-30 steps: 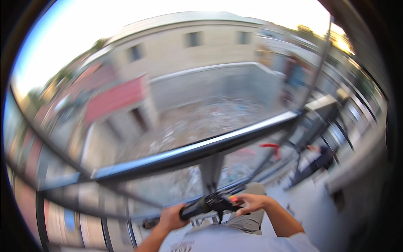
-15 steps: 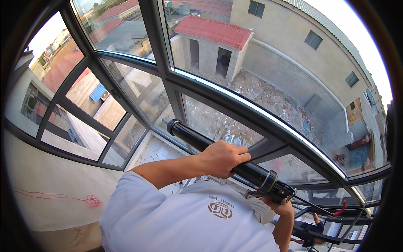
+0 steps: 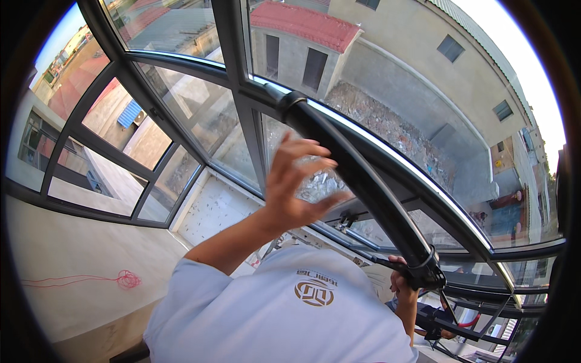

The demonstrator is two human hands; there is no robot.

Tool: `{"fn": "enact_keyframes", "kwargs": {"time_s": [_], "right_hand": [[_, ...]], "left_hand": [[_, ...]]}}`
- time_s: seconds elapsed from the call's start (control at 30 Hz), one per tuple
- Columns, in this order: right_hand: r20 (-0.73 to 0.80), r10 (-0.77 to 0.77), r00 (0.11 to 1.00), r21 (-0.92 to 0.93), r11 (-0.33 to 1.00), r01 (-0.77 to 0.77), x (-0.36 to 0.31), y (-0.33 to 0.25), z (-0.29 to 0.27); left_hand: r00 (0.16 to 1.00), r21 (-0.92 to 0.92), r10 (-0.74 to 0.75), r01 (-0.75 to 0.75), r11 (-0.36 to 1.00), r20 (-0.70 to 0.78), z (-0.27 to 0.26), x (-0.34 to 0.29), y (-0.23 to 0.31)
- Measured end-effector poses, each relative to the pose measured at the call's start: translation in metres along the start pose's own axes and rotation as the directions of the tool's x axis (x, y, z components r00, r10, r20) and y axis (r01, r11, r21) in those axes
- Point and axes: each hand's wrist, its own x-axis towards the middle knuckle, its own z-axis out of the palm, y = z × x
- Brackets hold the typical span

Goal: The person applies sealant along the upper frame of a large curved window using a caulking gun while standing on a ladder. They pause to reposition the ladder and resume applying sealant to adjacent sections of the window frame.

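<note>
A long black caulking gun (image 3: 369, 181) slants from upper middle to lower right. Its pale nozzle (image 3: 275, 92) lies close to the lower left corner of a large window pane (image 3: 387, 66), by the dark grey frame (image 3: 227, 48); whether it touches cannot be told. My right hand (image 3: 399, 279) is closed round the handle end at the lower right, its fingers partly hidden. My left hand (image 3: 296, 181) is raised just left of the barrel, fingers spread and slightly blurred, holding nothing.
A white sill (image 3: 215, 209) strewn with small bits runs below the windows. A tangle of red string (image 3: 128, 279) hangs against the pale wall (image 3: 78, 254) at left. Another person in dark clothes (image 3: 433, 320) is at the lower right. Outside are a red-roofed shed (image 3: 302, 27) and rubble.
My left hand has let go of the barrel and opened beside it. The gun's nozzle end has swung up and right to the pane's corner; the right hand still grips the handle.
</note>
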Motion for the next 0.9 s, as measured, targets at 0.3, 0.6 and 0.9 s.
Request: {"fn": "enact_keyframes", "kwargs": {"time_s": [0.3, 0.6, 0.9], "right_hand": [[-0.078, -0.152, 0.985, 0.019, 0.988, 0.154, -0.011, 0.008, 0.008], [-0.238, -0.168, 0.957, -0.462, 0.886, 0.041, -0.017, 0.058, -0.028], [0.199, -0.541, 0.817, -0.203, 0.793, 0.574, 0.076, -0.082, 0.024]], "left_hand": [[0.506, -0.584, -0.585, 0.809, 0.067, 0.634, -0.006, 0.035, -0.039], [0.619, -0.699, -0.49, 0.715, 0.028, 0.614, 0.011, 0.073, -0.043], [0.708, -0.721, -0.464, 0.667, 0.19, 0.532, -0.006, 0.176, -0.031]]}}
